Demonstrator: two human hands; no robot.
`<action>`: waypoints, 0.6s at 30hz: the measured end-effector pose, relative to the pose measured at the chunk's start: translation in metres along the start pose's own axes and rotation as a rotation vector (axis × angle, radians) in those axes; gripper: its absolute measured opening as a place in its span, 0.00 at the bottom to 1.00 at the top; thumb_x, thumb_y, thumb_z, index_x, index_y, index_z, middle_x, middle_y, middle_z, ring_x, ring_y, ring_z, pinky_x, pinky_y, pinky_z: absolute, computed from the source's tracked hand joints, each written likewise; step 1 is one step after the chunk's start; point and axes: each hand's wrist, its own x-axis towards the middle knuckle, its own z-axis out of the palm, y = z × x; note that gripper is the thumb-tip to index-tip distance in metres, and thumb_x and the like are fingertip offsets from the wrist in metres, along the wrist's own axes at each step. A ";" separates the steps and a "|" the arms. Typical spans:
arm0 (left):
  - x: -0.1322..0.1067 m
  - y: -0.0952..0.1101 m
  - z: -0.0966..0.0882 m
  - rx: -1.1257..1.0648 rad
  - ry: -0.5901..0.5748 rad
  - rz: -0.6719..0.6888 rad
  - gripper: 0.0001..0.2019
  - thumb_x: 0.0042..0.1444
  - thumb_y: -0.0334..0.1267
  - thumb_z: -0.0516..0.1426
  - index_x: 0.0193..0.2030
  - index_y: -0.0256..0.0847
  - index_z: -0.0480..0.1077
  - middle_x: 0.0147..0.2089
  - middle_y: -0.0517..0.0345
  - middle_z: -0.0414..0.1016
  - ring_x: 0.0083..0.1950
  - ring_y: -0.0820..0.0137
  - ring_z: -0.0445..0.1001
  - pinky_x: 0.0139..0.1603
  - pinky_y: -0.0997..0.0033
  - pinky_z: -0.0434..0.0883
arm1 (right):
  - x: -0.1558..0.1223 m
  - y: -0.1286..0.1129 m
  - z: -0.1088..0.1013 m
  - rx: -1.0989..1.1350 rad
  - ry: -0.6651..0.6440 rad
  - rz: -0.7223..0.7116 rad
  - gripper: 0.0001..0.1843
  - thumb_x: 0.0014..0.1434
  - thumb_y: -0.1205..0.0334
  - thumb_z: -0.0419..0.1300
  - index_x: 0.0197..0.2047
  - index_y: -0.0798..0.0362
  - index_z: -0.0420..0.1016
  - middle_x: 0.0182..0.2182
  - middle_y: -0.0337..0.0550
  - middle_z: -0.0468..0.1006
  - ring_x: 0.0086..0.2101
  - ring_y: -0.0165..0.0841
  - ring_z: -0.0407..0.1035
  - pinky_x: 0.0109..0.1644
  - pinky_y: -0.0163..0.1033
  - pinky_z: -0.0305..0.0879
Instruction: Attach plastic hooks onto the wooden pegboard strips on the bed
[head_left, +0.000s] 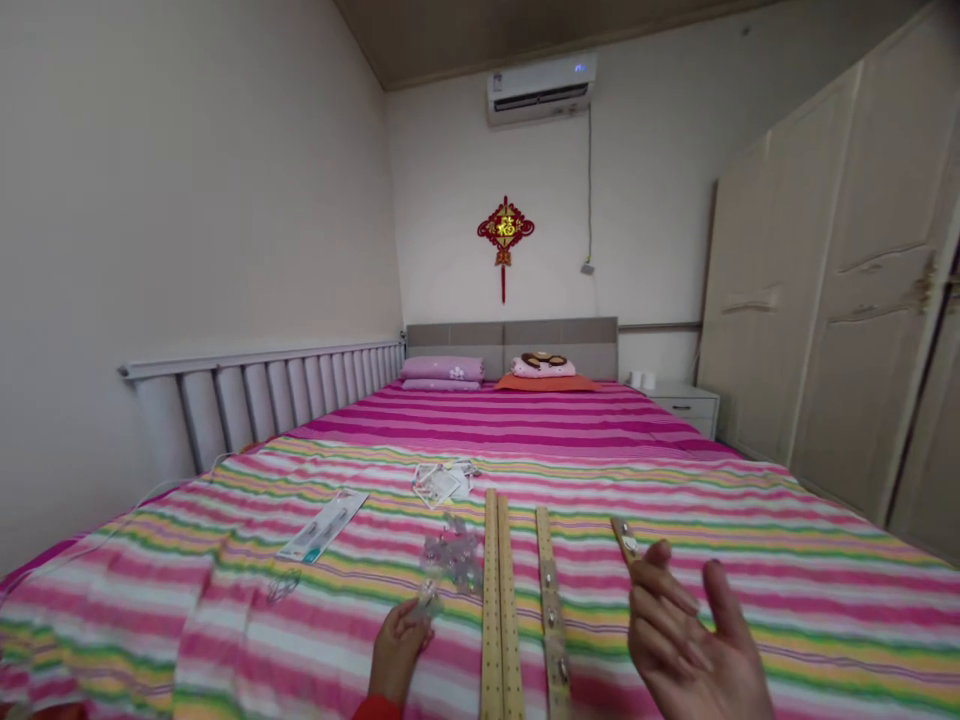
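Observation:
My left hand (pixel 399 640) is closed on a small clear plastic packet (pixel 428 597) with something shiny in it, too small to make out. Just beyond it lies a loose pile of similar clear packets (pixel 454 555). My right hand (pixel 686 630) is raised palm up, thumb and fingers apart, with nothing visible in it. Partly behind its fingertips is a narrow wooden strip (pixel 619 530) bearing a small shiny piece. Between my hands, two wooden strips with rows of small holes (pixel 492 610) lie side by side. Another wooden strip (pixel 545 545) has several shiny pieces along it.
On the striped bedsheet (pixel 300 650) lie a white-and-blue flat package (pixel 324 525), a small clear item (pixel 283 586) and a heap of white cards or packaging (pixel 444 482). Folded purple bedding (pixel 442 370) rests by the headboard. A radiator (pixel 277 395) lines the left wall; wardrobes (pixel 795 300) stand right.

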 end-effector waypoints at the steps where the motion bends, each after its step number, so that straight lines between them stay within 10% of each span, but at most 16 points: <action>1: 0.001 0.003 0.002 -0.004 0.008 -0.004 0.28 0.20 0.41 0.70 0.34 0.38 0.71 0.21 0.60 0.73 0.24 0.70 0.71 0.27 0.71 0.70 | 0.002 0.006 -0.005 -0.004 0.000 0.036 0.11 0.61 0.52 0.56 0.40 0.49 0.73 0.21 0.32 0.60 0.15 0.22 0.48 0.16 0.27 0.50; 10: 0.000 0.046 0.042 -0.060 -0.031 0.029 0.29 0.28 0.42 0.70 0.42 0.37 0.71 0.26 0.61 0.73 0.24 0.77 0.68 0.23 0.79 0.62 | 0.036 0.085 -0.042 0.073 0.137 0.499 0.08 0.52 0.62 0.65 0.33 0.57 0.72 0.20 0.31 0.65 0.15 0.18 0.50 0.17 0.24 0.46; 18: -0.007 0.048 0.055 -0.134 -0.070 -0.042 0.30 0.30 0.39 0.70 0.45 0.39 0.71 0.27 0.63 0.73 0.27 0.76 0.70 0.26 0.77 0.63 | 0.077 0.153 -0.057 -0.115 0.430 0.612 0.02 0.52 0.69 0.62 0.32 0.59 0.73 0.20 0.38 0.75 0.15 0.21 0.59 0.17 0.25 0.50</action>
